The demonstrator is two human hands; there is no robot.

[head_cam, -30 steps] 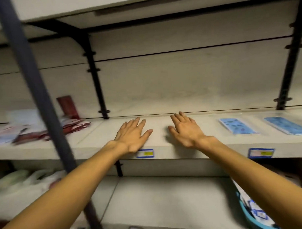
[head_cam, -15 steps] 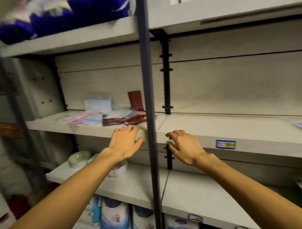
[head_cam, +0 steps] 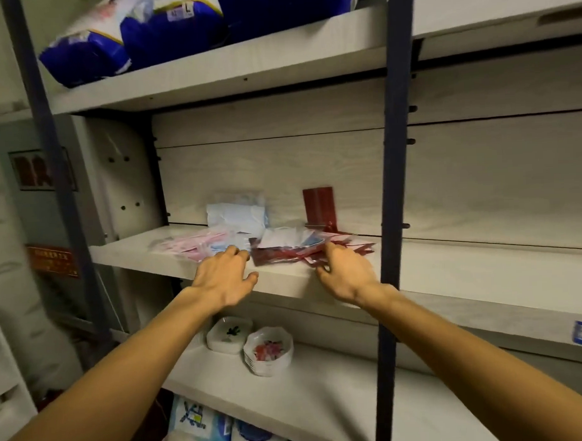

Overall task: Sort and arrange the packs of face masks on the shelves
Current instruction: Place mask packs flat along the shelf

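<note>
Both hands loose, grasping nothing: left hand [head_cam: 224, 277] by the pink packs [head_cam: 191, 246]; right hand [head_cam: 346, 272] touching the red packs [head_cam: 284, 253]; heap unsorted, all sorting left.

Dim warm light, motion blur, edges bowed.

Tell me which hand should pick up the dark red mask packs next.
Probably the right hand: its fingertips already reach the crumpled dark red plastic mask packs, while the left hand sits nearer the pink packs.
</note>
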